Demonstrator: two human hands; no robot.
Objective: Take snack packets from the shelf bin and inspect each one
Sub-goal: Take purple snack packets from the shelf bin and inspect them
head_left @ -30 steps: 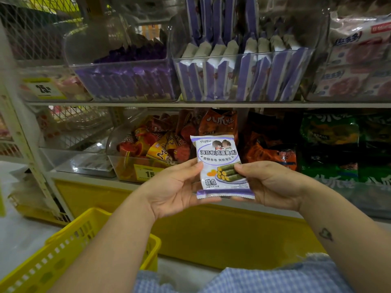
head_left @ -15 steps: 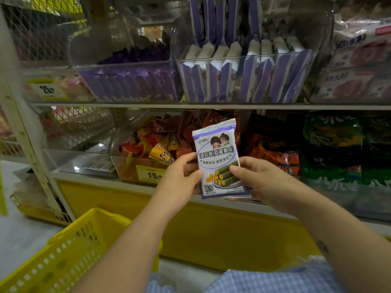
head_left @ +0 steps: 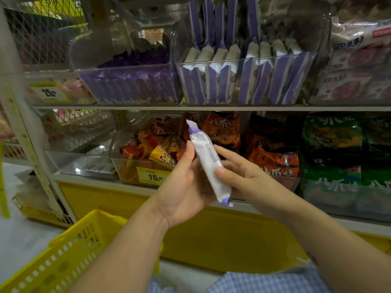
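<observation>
as the white-and-purple foil snack packet stands edge-on before the grey metal shelf, long axis leaning up-left, the left hand holds its left side and the right hand pinches its near edge.

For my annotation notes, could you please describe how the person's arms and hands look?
The left hand and right hand are bare: no gloves, rings or watch visible. Forearms are uncovered; the right forearm bears a small dark mark. Blue-and-white checked fabric shows below.

Blue-white checked garment — forearms bare.
</observation>
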